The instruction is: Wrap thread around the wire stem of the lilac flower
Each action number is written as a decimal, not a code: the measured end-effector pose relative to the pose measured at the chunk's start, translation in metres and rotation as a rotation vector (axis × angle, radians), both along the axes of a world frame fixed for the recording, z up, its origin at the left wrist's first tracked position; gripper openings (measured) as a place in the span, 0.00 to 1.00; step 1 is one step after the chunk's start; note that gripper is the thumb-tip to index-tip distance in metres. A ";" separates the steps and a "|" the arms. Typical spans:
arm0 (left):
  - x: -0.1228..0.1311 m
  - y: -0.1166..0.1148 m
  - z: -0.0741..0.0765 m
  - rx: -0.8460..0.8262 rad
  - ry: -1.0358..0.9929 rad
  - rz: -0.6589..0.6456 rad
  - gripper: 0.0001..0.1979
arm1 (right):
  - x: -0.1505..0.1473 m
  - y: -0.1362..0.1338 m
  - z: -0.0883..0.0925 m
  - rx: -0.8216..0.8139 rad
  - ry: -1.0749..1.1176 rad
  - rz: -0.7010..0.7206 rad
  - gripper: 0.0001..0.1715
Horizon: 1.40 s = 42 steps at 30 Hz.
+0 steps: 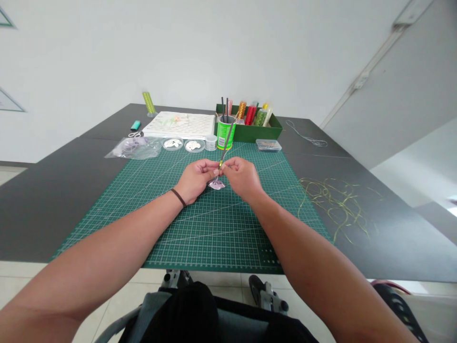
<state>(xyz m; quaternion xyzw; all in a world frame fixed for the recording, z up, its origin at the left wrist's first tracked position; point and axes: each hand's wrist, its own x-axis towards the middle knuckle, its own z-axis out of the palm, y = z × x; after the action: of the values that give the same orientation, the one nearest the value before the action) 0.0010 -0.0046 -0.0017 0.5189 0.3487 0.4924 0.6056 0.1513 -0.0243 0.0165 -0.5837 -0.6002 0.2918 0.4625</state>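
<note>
A small pale purple artificial flower [216, 184] hangs head down just above the cutting mat, between my two hands. From it a thin dark stem [226, 142] slants up and away, with a yellow-green bit near the fingertips. My left hand [195, 180] is closed, thumb and fingers pinching the stem close above the petals. On the other side my right hand [243, 178] is closed too, its fingertips pinched at the stem by the yellow-green bit. Whether a thread lies between those fingertips is too small to tell.
The green cutting mat [221, 238] lies on a dark table. Behind are a green can [224, 133], a box of thread spools [274, 133], a white board [157, 125], dishes of white pieces [194, 145] and a plastic bag [134, 147]. Loose yellow-green thread [335, 205] sprawls at right.
</note>
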 end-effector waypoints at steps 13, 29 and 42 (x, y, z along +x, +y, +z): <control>0.002 -0.004 0.002 0.055 0.186 -0.003 0.12 | 0.001 0.000 0.000 0.013 -0.048 -0.034 0.08; 0.001 -0.001 0.004 -0.087 0.048 0.015 0.09 | 0.001 0.003 -0.007 -0.017 0.144 0.055 0.06; -0.002 0.000 0.002 -0.070 -0.048 -0.096 0.17 | 0.000 0.004 -0.008 -0.082 0.386 0.168 0.06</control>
<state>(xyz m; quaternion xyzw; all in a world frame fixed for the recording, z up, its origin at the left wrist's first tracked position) -0.0014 -0.0049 0.0002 0.5016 0.3257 0.4628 0.6543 0.1508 -0.0200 0.0085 -0.4832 -0.5349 0.4598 0.5187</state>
